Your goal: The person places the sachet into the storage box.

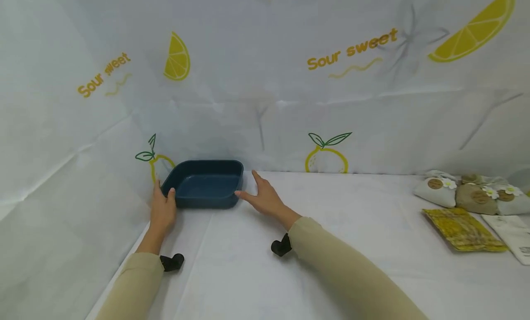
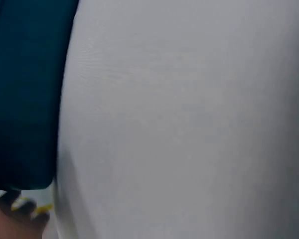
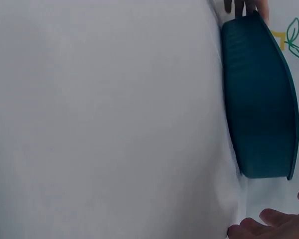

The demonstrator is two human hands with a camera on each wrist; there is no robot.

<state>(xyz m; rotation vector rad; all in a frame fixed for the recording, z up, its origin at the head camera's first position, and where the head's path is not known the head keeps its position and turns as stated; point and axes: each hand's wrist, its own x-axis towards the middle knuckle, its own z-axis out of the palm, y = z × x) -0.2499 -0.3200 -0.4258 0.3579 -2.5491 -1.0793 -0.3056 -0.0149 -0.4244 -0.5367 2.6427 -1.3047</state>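
Note:
A dark teal rectangular tray with rounded corners [image 1: 207,203] sits on the white table near the back wall. My left hand [image 1: 163,213] is at its left end, with the fingers along the outer side and the thumb by the front left corner. In the left wrist view, fingers [image 2: 27,211] show right at the end of the tray [image 2: 27,99]. Off the tray's right end, my right hand [image 1: 267,198] is spread, thumb and fingers apart. The right wrist view shows a gap between these fingers [image 3: 259,226] and the tray [image 3: 261,99].
White cloth with lemon prints [image 1: 327,159] covers the back and left walls. At the right lie several small pouches [image 1: 476,198] with flower trims, a yellow patterned packet [image 1: 461,230] and a white packet [image 1: 513,235]. The left wall stands close beside my left arm.

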